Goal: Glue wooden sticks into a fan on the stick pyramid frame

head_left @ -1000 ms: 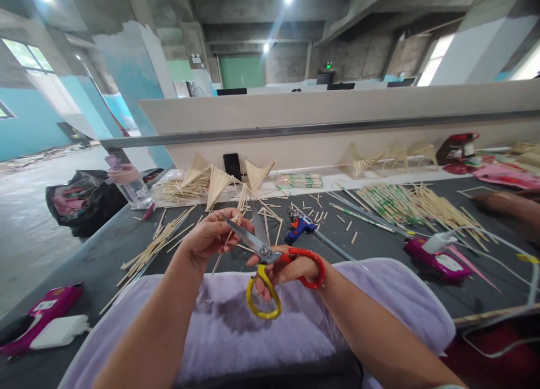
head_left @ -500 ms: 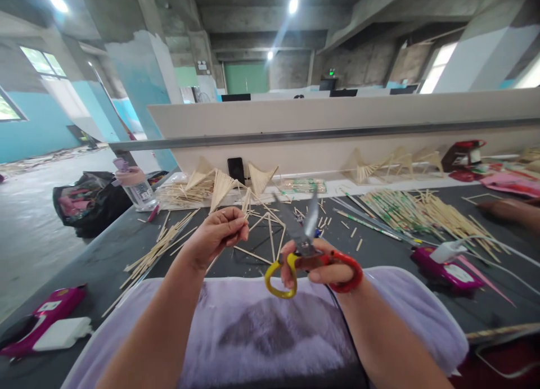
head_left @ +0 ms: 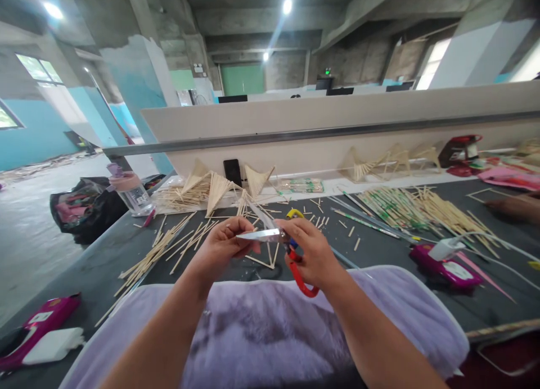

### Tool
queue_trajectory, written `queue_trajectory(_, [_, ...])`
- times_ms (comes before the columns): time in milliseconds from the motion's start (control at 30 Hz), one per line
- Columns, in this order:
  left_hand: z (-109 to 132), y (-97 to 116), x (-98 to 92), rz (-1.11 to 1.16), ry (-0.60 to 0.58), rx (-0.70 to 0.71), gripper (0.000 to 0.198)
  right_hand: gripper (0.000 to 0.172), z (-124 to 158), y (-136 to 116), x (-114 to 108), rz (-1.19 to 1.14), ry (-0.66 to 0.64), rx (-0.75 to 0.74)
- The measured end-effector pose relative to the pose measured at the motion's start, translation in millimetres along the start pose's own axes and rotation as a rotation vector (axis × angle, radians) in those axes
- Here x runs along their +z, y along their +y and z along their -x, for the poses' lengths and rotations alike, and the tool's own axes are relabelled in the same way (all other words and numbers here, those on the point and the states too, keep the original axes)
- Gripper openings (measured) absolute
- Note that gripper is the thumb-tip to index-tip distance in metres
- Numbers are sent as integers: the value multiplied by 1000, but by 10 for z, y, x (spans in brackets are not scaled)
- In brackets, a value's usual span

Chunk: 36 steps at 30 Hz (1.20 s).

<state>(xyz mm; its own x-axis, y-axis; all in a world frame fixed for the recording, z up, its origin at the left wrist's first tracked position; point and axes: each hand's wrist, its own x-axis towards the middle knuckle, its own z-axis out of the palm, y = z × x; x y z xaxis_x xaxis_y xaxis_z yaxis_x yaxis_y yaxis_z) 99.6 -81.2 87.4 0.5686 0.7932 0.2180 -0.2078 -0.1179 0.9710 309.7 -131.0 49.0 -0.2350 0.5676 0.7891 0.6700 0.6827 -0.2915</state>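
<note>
My right hand grips scissors with one yellow and one red handle. Their blades are spread and point left, the lower one reaching the fingertips of my left hand. Those left fingers are pinched together, and whatever is between them is too small or hidden to name. Behind and below the blades, a frame of thin wooden sticks lies on the dark table, partly covered by my hands. A lilac fleece cloth spreads beneath my forearms.
Loose sticks lie at left, and a larger pile at right. Fan-shaped stick pieces stand by the low partition. Nearby are a bottle, a black phone and magenta devices. Another person's hand is at far right.
The scissors have swung from pointing up to pointing left, and my right hand has turned over with them. Both hands have come closer together, bringing the blades to my left fingertips.
</note>
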Motion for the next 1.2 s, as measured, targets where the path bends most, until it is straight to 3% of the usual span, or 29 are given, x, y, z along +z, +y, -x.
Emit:
queue_trajectory(133, [-3,-28,22,32,73,5,21,75,-3,-27,80,33,-51,6])
queue_trajectory(467, [-43,-113,-11,-13,91,63,19,75,7,-6,99,74,-123,32])
queue_trajectory(900, [-60,-127,-32,-89,49,37,13,69,6,33,123,17,-171,30])
queue_trajectory(1200, [76,-104,-43,-54,45,-46,17,63,34,-71,102,83,-237,14])
